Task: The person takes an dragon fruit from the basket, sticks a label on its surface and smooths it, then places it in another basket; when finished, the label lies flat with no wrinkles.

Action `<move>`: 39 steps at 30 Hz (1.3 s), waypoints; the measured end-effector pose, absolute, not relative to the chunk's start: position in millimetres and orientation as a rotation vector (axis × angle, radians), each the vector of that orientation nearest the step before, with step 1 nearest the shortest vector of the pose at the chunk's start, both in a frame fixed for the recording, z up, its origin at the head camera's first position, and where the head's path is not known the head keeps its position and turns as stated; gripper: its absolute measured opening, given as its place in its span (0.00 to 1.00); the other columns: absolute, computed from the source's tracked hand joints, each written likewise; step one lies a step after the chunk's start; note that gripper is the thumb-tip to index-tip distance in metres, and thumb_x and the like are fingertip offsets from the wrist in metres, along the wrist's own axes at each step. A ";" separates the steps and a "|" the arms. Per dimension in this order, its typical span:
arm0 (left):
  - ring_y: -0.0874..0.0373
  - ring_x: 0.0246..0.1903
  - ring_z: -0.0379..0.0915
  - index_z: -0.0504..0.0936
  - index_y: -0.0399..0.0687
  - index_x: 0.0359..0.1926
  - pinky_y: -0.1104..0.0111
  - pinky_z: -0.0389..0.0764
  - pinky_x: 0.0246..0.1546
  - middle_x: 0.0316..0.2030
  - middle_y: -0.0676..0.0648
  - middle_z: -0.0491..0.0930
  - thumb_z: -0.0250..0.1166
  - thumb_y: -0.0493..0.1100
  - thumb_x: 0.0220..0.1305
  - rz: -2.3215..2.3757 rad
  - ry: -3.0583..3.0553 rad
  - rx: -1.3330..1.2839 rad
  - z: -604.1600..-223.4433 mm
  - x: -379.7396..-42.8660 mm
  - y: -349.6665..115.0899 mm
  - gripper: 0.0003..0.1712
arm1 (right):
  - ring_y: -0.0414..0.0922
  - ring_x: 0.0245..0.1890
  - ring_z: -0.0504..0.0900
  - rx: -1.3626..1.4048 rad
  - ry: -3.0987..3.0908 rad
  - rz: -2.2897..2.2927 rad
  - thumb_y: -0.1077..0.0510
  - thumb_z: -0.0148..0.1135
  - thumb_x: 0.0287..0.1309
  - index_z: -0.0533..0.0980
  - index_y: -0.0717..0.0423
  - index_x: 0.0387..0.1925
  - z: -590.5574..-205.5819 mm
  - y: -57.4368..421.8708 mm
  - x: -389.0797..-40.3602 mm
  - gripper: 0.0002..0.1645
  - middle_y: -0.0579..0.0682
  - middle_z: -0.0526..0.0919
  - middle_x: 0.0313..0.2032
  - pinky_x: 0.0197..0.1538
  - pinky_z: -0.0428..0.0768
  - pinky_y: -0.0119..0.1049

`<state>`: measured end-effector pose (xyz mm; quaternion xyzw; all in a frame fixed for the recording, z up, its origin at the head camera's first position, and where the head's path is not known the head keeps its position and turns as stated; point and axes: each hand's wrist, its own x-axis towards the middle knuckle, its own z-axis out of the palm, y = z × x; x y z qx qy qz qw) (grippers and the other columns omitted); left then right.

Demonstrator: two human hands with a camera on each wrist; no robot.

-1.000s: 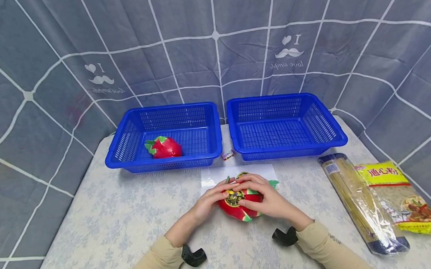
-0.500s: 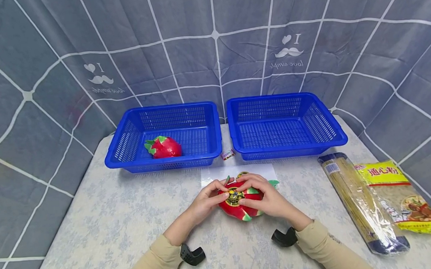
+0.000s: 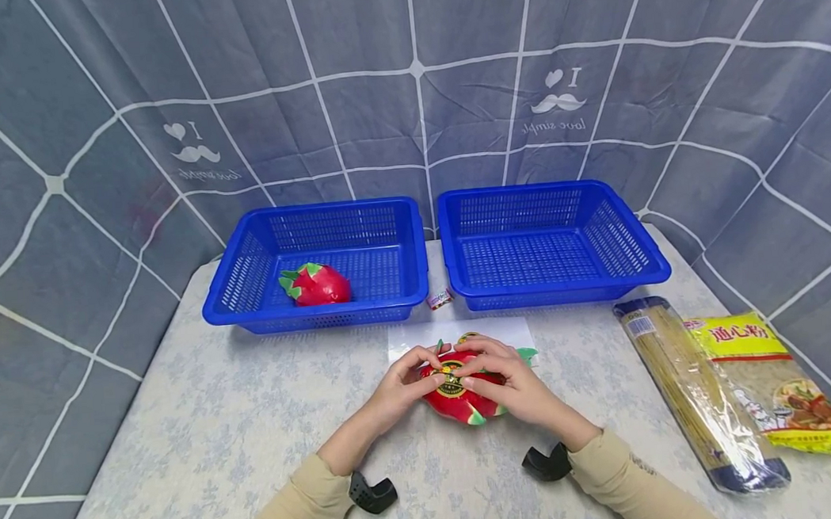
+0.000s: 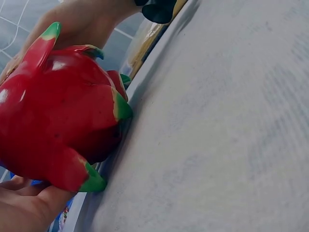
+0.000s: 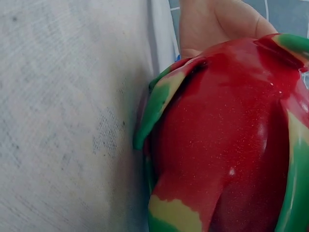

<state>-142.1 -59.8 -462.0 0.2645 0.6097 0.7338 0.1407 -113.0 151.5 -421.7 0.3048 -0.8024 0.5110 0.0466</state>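
Observation:
A red dragon fruit (image 3: 460,409) with green-tipped scales sits at the table's front middle, between both hands. On its top lies a round black-and-yellow sticker (image 3: 452,389). My left hand (image 3: 393,392) holds the fruit from the left, thumb and bent fingers at the sticker's left edge. From the right, my right hand (image 3: 514,382) curls over the fruit, its fingertips on the sticker. Close up, the dragon fruit (image 4: 67,121) fills much of the left wrist view. Behind the hands, a white sheet (image 3: 408,341) bears another round sticker (image 3: 469,337), partly covered.
Two blue baskets stand at the back: the left basket (image 3: 319,319) holds another dragon fruit (image 3: 323,286); the right basket (image 3: 553,286) is beside it. A small colourful packet (image 3: 439,298) lies between them. Spaghetti (image 3: 687,386) and a yellow bag (image 3: 741,335) lie at right.
My left fingers, stretched across the fruit's top earlier, have drawn back and bent at the sticker's edge. My right fingertips have shifted left onto the sticker. The fruit stays put.

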 end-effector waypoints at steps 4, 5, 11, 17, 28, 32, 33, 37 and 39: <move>0.43 0.63 0.59 0.63 0.29 0.42 0.67 0.71 0.54 0.59 0.26 0.61 0.67 0.28 0.53 2.132 1.735 0.826 -462.3 -140.3 -56.3 0.21 | 0.60 0.63 0.63 0.881 -2.482 1.474 0.65 0.65 0.54 0.83 0.56 0.43 -437.5 154.1 -117.6 0.12 0.58 0.75 0.55 0.60 0.59 0.63; 0.42 0.63 0.58 0.62 0.29 0.42 0.66 0.71 0.54 0.60 0.25 0.59 0.67 0.28 0.52 2.133 1.729 0.829 -461.9 -139.7 -55.5 0.23 | 0.58 0.63 0.63 0.868 -2.488 1.453 0.63 0.66 0.54 0.83 0.54 0.43 -439.2 154.4 -118.0 0.13 0.55 0.75 0.55 0.60 0.60 0.62; 0.43 0.66 0.53 0.67 0.36 0.40 0.68 0.63 0.59 0.64 0.31 0.60 0.64 0.30 0.56 2.109 1.769 0.672 -457.9 -138.5 -55.7 0.14 | 0.54 0.62 0.65 0.845 -2.490 1.402 0.57 0.69 0.53 0.83 0.48 0.43 -441.5 155.0 -118.5 0.13 0.49 0.76 0.54 0.59 0.64 0.59; 0.45 0.67 0.50 0.74 0.58 0.36 0.66 0.68 0.54 0.65 0.31 0.55 0.53 0.30 0.62 2.110 1.620 0.573 -456.4 -141.8 -60.5 0.15 | 0.58 0.62 0.64 0.902 -2.485 1.490 0.64 0.64 0.56 0.82 0.56 0.44 -438.4 157.2 -121.8 0.13 0.55 0.74 0.56 0.59 0.61 0.61; 0.39 0.65 0.54 0.67 0.31 0.38 0.71 0.66 0.58 0.62 0.28 0.62 0.59 0.28 0.58 2.143 1.834 0.745 -460.8 -135.9 -52.1 0.09 | 0.56 0.63 0.64 0.843 -2.474 1.561 0.61 0.67 0.53 0.84 0.52 0.40 -436.0 156.5 -117.6 0.10 0.50 0.77 0.53 0.61 0.60 0.59; 0.38 0.64 0.55 0.65 0.28 0.36 0.72 0.67 0.57 0.60 0.26 0.62 0.64 0.27 0.54 2.169 1.851 0.792 -461.1 -134.0 -50.4 0.15 | 0.54 0.63 0.64 0.757 -2.459 1.612 0.58 0.71 0.49 0.85 0.51 0.37 -436.0 153.2 -115.1 0.10 0.48 0.79 0.51 0.62 0.60 0.58; 0.38 0.64 0.54 0.65 0.28 0.36 0.72 0.67 0.56 0.60 0.26 0.62 0.64 0.27 0.54 2.171 1.846 0.795 -461.0 -133.9 -50.7 0.15 | 0.55 0.63 0.64 0.752 -2.459 1.619 0.58 0.72 0.48 0.85 0.51 0.36 -436.4 152.9 -115.3 0.10 0.48 0.79 0.51 0.62 0.60 0.58; 0.40 0.64 0.56 0.67 0.29 0.36 0.70 0.64 0.59 0.61 0.28 0.63 0.65 0.29 0.55 2.127 1.870 0.754 -458.6 -134.2 -52.7 0.14 | 0.56 0.64 0.63 0.813 -2.478 1.636 0.61 0.68 0.52 0.84 0.53 0.37 -435.5 155.5 -118.5 0.08 0.52 0.78 0.52 0.62 0.58 0.61; 0.42 0.65 0.55 0.67 0.30 0.36 0.67 0.61 0.61 0.62 0.31 0.64 0.64 0.30 0.56 2.090 1.883 0.725 -456.7 -134.5 -53.7 0.13 | 0.58 0.64 0.61 0.865 -2.496 1.661 0.63 0.64 0.56 0.84 0.54 0.39 -433.6 157.8 -120.6 0.08 0.54 0.77 0.54 0.62 0.56 0.63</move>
